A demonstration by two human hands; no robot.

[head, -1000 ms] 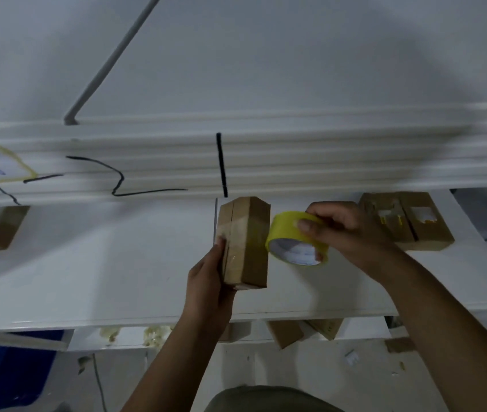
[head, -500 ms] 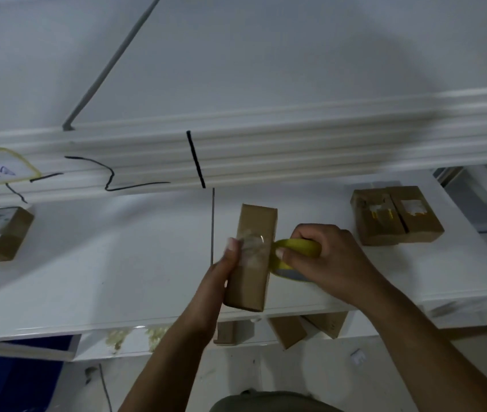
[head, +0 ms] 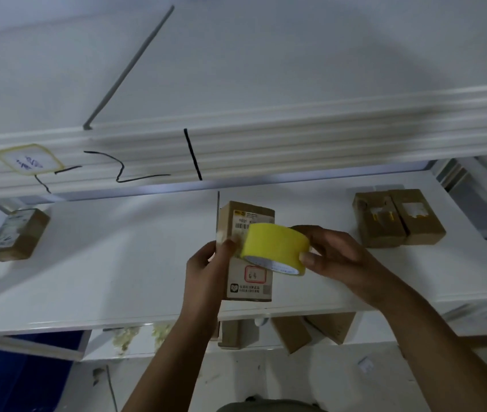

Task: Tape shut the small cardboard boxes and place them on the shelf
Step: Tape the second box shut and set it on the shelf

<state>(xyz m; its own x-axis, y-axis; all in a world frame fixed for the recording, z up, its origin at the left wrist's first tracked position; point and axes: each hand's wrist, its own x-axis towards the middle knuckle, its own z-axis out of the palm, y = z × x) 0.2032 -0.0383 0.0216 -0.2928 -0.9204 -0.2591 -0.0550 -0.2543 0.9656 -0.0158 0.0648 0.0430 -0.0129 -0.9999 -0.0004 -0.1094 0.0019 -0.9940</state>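
Note:
My left hand grips a small cardboard box by its left edge, thumb on the front face, above the white shelf. The box's labelled face, with a red-framed sticker, is turned toward me. My right hand holds a yellow tape roll against the front of the box, fingers curled round its rim. Two taped boxes lie side by side on the shelf at the right. Another box lies at the shelf's left end.
A lower shelf holds several more cardboard boxes under the front edge. Above the shelf runs a white ribbed beam with black marker lines and a yellow-edged label. Blue material shows at the lower left.
The box has been turned so its labelled face points at me. The tape roll has come round from the box's right side onto its front.

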